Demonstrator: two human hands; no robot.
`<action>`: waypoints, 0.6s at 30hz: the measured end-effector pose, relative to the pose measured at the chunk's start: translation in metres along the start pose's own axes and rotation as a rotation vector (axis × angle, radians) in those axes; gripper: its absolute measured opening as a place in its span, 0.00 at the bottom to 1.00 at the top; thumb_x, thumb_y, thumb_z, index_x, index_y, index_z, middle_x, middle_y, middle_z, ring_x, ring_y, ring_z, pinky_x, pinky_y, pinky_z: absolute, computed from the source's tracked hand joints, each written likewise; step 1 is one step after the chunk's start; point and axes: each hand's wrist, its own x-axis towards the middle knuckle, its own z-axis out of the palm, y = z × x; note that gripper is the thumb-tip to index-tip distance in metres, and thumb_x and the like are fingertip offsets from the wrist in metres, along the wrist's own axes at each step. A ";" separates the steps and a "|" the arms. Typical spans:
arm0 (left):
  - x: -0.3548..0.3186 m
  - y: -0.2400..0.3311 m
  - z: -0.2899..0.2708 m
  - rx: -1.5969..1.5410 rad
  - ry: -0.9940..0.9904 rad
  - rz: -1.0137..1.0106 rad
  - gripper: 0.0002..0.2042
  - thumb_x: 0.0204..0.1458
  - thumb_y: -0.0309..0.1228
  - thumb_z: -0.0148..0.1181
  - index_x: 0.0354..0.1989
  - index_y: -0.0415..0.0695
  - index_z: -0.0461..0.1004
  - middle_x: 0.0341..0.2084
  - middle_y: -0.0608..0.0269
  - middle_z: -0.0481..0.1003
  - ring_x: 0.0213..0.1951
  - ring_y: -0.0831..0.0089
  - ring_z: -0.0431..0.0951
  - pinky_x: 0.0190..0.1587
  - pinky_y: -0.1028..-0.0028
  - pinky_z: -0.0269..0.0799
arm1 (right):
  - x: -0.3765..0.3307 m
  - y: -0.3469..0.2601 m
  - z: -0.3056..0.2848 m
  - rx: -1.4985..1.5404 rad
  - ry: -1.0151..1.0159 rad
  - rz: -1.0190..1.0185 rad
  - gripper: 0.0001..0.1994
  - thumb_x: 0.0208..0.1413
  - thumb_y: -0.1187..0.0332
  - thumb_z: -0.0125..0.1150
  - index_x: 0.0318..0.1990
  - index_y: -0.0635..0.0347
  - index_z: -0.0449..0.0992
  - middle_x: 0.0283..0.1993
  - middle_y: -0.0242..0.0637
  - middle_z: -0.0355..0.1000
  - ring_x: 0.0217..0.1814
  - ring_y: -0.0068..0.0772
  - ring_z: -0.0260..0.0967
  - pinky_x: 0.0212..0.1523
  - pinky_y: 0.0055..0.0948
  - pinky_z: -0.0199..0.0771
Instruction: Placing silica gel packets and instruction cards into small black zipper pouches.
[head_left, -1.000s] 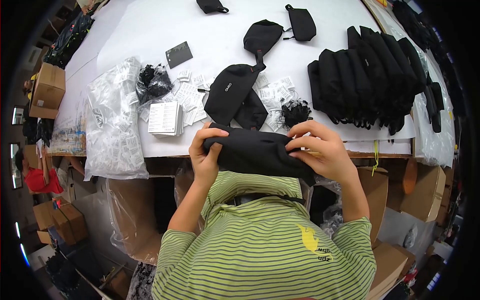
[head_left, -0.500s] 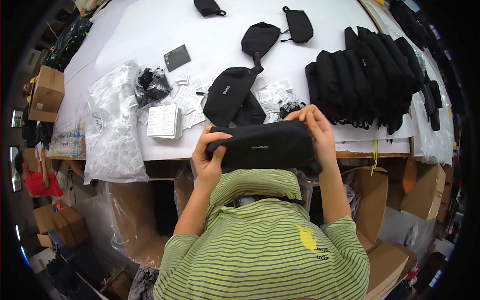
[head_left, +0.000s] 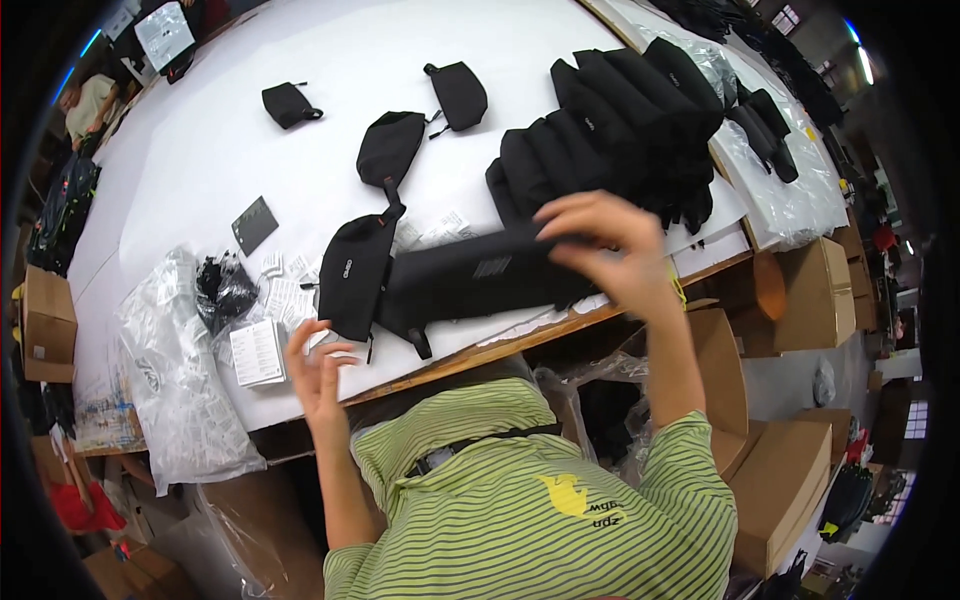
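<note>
A black fabric pouch (head_left: 455, 285) stretches sideways above the table's front edge, slightly blurred by motion. Its right end is pinched between the thumb and fingers of my right hand (head_left: 618, 250). My left hand (head_left: 320, 375) is off the pouch, fingers apart and holding nothing, beside a stack of white printed cards (head_left: 258, 353). Partly behind the pouch's left end lies another black pouch (head_left: 350, 275) with a small pale logo. Farther back rests a black pouch (head_left: 392, 148) with a strap loop. Loose white tags (head_left: 285, 300) lie near the card stack.
Several black pouches are piled at the right (head_left: 600, 135). Two small pouches (head_left: 462, 97) (head_left: 290, 106) lie farther back. At left are a clear bag of white tags (head_left: 180, 380), black strings (head_left: 228, 290) and a dark card (head_left: 255, 225). Cardboard boxes (head_left: 790, 490) stand right, below the table.
My left hand has let go of the pouch and opened. My right hand has carried the pouch over the table toward the pile. The view has turned to the right.
</note>
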 end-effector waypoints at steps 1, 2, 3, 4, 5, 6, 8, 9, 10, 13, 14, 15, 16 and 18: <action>0.004 -0.002 -0.012 0.222 0.082 0.037 0.20 0.57 0.30 0.52 0.57 0.40 0.60 0.52 0.57 0.63 0.45 0.70 0.68 0.48 0.73 0.65 | 0.006 0.003 -0.020 -0.061 0.141 -0.057 0.13 0.41 0.84 0.62 0.36 0.59 0.78 0.44 0.36 0.73 0.43 0.24 0.71 0.37 0.19 0.71; 0.007 -0.004 -0.026 0.444 0.167 0.075 0.20 0.56 0.30 0.53 0.57 0.40 0.60 0.52 0.57 0.63 0.46 0.69 0.68 0.48 0.71 0.65 | 0.016 0.010 -0.038 -0.148 0.343 -0.192 0.10 0.44 0.79 0.65 0.36 0.57 0.79 0.41 0.31 0.74 0.38 0.19 0.70 0.31 0.15 0.67; 0.011 -0.004 -0.041 0.724 0.189 0.138 0.21 0.55 0.29 0.55 0.57 0.40 0.60 0.52 0.56 0.63 0.49 0.68 0.66 0.50 0.69 0.63 | 0.026 0.019 -0.059 -0.196 0.528 -0.234 0.10 0.47 0.78 0.64 0.37 0.55 0.79 0.41 0.30 0.74 0.37 0.17 0.68 0.31 0.15 0.66; 0.012 -0.002 -0.053 0.945 0.226 0.135 0.23 0.54 0.30 0.56 0.57 0.40 0.60 0.53 0.53 0.62 0.53 0.61 0.64 0.55 0.64 0.58 | 0.034 0.015 -0.076 -0.319 0.692 -0.211 0.09 0.48 0.75 0.65 0.38 0.54 0.79 0.41 0.27 0.74 0.35 0.15 0.66 0.31 0.16 0.64; 0.013 -0.004 -0.065 1.128 0.248 0.168 0.24 0.53 0.32 0.56 0.58 0.40 0.60 0.56 0.52 0.61 0.55 0.58 0.62 0.57 0.61 0.56 | 0.044 0.014 -0.095 -0.609 0.820 -0.270 0.10 0.47 0.73 0.66 0.39 0.53 0.79 0.40 0.24 0.75 0.32 0.15 0.65 0.30 0.15 0.63; 0.013 -0.008 -0.077 1.307 0.270 0.203 0.25 0.53 0.33 0.57 0.58 0.41 0.60 0.58 0.51 0.60 0.58 0.55 0.60 0.59 0.59 0.53 | 0.055 0.022 -0.115 -0.650 0.894 -0.361 0.09 0.48 0.71 0.66 0.39 0.51 0.79 0.40 0.24 0.75 0.31 0.17 0.65 0.29 0.15 0.62; 0.012 -0.018 -0.097 1.413 0.232 0.184 0.26 0.52 0.34 0.58 0.59 0.41 0.60 0.59 0.51 0.58 0.59 0.53 0.58 0.61 0.58 0.51 | 0.071 0.035 -0.142 -0.887 0.923 -0.400 0.08 0.49 0.69 0.65 0.39 0.50 0.79 0.40 0.26 0.74 0.33 0.23 0.70 0.32 0.20 0.68; 0.010 -0.022 -0.106 1.521 0.193 0.157 0.26 0.52 0.35 0.58 0.59 0.41 0.60 0.61 0.51 0.57 0.61 0.52 0.56 0.62 0.56 0.49 | 0.080 0.049 -0.155 -0.935 0.901 -0.426 0.09 0.50 0.68 0.65 0.40 0.50 0.79 0.41 0.27 0.74 0.36 0.27 0.71 0.35 0.22 0.70; 0.010 -0.024 -0.111 1.520 0.195 0.158 0.26 0.52 0.35 0.58 0.59 0.41 0.60 0.61 0.51 0.57 0.61 0.52 0.56 0.62 0.56 0.49 | 0.084 0.061 -0.166 -0.988 0.879 -0.451 0.10 0.50 0.68 0.64 0.41 0.49 0.78 0.41 0.29 0.74 0.38 0.31 0.73 0.37 0.25 0.71; 0.008 -0.033 -0.122 1.453 0.158 0.022 0.26 0.51 0.36 0.59 0.58 0.42 0.63 0.61 0.52 0.58 0.62 0.53 0.57 0.62 0.58 0.50 | 0.089 0.079 -0.170 -1.037 0.752 -0.326 0.12 0.51 0.66 0.62 0.44 0.49 0.76 0.43 0.32 0.72 0.44 0.39 0.72 0.42 0.30 0.72; 0.007 -0.037 -0.125 1.395 0.149 -0.013 0.25 0.51 0.36 0.59 0.56 0.42 0.64 0.60 0.52 0.60 0.61 0.54 0.58 0.62 0.60 0.52 | 0.089 0.082 -0.168 -1.036 0.751 -0.328 0.12 0.51 0.66 0.62 0.44 0.49 0.76 0.43 0.32 0.72 0.44 0.39 0.72 0.42 0.30 0.72; 0.006 -0.039 -0.127 1.337 0.139 -0.047 0.24 0.50 0.36 0.59 0.55 0.41 0.65 0.58 0.53 0.62 0.60 0.54 0.60 0.61 0.61 0.53 | 0.088 0.085 -0.166 -1.041 0.728 -0.268 0.13 0.51 0.66 0.62 0.45 0.48 0.75 0.43 0.32 0.72 0.44 0.40 0.71 0.43 0.31 0.72; 0.006 -0.037 -0.124 1.338 0.140 -0.049 0.24 0.50 0.36 0.59 0.55 0.41 0.65 0.58 0.53 0.62 0.60 0.54 0.60 0.61 0.61 0.53 | 0.088 0.087 -0.164 -1.046 0.703 -0.206 0.14 0.51 0.65 0.61 0.46 0.48 0.74 0.44 0.33 0.71 0.45 0.41 0.71 0.44 0.33 0.72; 0.008 -0.030 -0.116 1.366 0.149 -0.049 0.22 0.50 0.35 0.59 0.53 0.41 0.67 0.56 0.53 0.65 0.57 0.54 0.63 0.59 0.63 0.56 | 0.087 0.090 -0.169 -1.025 0.691 -0.221 0.14 0.50 0.65 0.62 0.46 0.48 0.73 0.45 0.34 0.70 0.46 0.41 0.71 0.44 0.33 0.72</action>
